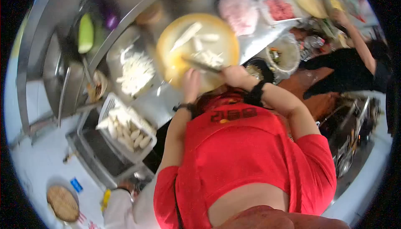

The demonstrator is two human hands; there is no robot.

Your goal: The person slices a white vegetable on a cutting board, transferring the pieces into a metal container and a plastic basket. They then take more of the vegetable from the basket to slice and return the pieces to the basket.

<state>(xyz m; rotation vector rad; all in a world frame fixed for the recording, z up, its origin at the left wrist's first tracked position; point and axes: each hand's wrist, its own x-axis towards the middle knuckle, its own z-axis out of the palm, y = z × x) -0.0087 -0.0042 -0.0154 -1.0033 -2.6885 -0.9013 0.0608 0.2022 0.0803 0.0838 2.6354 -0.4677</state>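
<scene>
A round cutting board [168, 35] lies on the metal counter in front of me. My right hand [235, 76] holds the handle of a knife [202, 64], whose blade points left over the board. Near the blade's tip, my left hand [191, 85] rests at the board's near edge; its fingers are blurred, and anything under them cannot be made out. Whole white stalks [188, 36] lie towards the far side, with small cut white pieces [210, 57] just beyond the blade.
Left of the board is a tray of cut white pieces [136, 73]; nearer stands a white basket [151, 129] of pale vegetables. A meat tray [280, 9] and a round white tub [283, 53] stand right. Another person's arm [360, 45] reaches in at upper right.
</scene>
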